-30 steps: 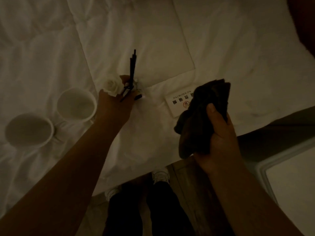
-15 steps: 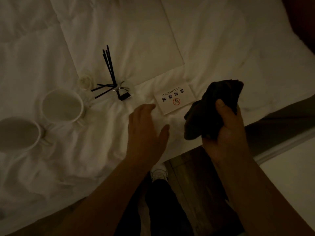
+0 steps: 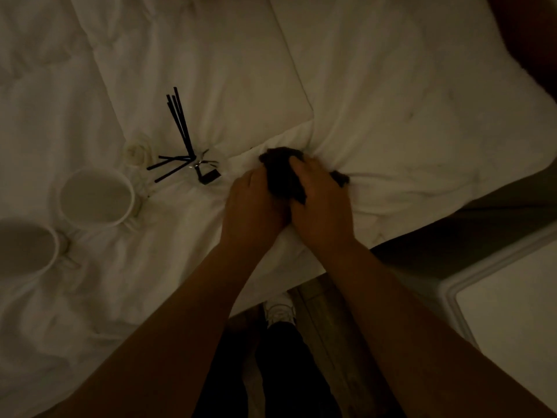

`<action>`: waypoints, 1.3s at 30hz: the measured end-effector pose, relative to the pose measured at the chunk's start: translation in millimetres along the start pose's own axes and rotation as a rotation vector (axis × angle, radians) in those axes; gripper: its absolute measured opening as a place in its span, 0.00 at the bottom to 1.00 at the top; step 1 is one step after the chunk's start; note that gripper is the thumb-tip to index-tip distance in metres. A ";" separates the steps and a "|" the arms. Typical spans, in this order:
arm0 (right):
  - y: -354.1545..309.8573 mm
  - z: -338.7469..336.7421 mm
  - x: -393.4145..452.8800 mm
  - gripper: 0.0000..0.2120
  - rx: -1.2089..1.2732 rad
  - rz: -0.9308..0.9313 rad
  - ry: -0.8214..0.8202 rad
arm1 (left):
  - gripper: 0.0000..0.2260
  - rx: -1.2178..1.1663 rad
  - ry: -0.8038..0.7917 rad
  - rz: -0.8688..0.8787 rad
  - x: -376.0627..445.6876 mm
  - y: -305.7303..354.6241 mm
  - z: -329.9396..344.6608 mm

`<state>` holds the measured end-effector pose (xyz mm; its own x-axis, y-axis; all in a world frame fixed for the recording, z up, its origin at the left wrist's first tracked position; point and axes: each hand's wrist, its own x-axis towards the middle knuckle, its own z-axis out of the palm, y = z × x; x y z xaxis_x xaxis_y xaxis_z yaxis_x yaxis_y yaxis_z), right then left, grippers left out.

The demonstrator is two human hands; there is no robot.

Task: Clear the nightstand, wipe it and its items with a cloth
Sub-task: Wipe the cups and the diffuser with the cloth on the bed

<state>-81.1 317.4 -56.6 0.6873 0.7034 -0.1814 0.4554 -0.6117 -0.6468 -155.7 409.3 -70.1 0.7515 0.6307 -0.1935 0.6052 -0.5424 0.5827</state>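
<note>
Both my hands meet on the white bed near its front edge. My right hand point(image 3: 321, 203) presses a dark cloth point(image 3: 281, 176) down where the small no-smoking card lay; the card is hidden under cloth and hands. My left hand point(image 3: 254, 203) lies against the cloth's left side, fingers curled at it. To the left lies a reed diffuser with black sticks point(image 3: 180, 137) tipped on the bedding, a white rose point(image 3: 137, 150) beside it, and two white mugs point(image 3: 96, 196) point(image 3: 25, 247).
The white duvet point(image 3: 391, 101) covers most of the view. The nightstand's pale top with a raised rim point(image 3: 509, 309) sits at the lower right. My dark trousers and a white shoe point(image 3: 278, 309) stand on the wooden floor below.
My left hand let go of the diffuser and rose, leaving them on the bed, and moved right. My right hand brought the cloth down onto the card, and both hands now meet there.
</note>
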 end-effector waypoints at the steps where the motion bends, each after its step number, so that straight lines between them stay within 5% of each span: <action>1: -3.5 2.8 -4.0 0.24 0.019 -0.058 -0.016 | 0.13 0.018 0.030 0.017 -1.2 -0.3 0.0; 6: 3.7 -13.8 -3.2 0.21 -0.044 -0.248 -0.120 | 0.18 -0.005 0.056 0.075 -12.2 0.9 -8.3; 9: 20.3 -33.3 16.8 0.22 -0.120 -0.106 -0.042 | 0.29 -0.055 0.017 -0.076 -20.1 2.5 -15.0; 11: 20.2 -42.4 22.9 0.22 0.006 -0.015 0.003 | 0.23 -0.157 0.041 -0.166 -26.4 7.1 -25.1; 13: 11.1 -47.9 20.8 0.19 0.243 0.075 0.100 | 0.17 -0.405 -0.013 -0.406 -28.0 8.9 -36.5; 16: -13.7 -49.9 2.8 0.19 0.530 0.183 0.230 | 0.13 -1.073 -0.296 -0.823 -27.3 21.0 -50.6; 20: -43.4 -40.1 -33.7 0.22 0.486 0.059 0.233 | 0.16 -1.263 -0.592 -0.764 -31.0 37.9 -63.5; 29: -55.2 -40.6 -60.6 0.21 0.279 -0.224 0.226 | 0.20 -1.541 -0.611 -0.641 -44.0 46.7 -76.6; 34: -54.6 -66.6 -17.5 0.16 0.308 0.077 0.401 | 0.26 -1.235 -0.704 -0.469 -59.8 50.0 -69.0; 39: -55.9 -73.5 -7.0 0.13 0.512 0.171 0.322 | 0.11 -1.251 -0.539 -0.417 -57.4 43.2 -69.7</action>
<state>-69.7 320.1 35.3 0.8985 0.4182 -0.1332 0.0499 -0.3989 -0.9156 -191.0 388.4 21.1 0.7573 0.1811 -0.6275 0.3894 0.6461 0.6564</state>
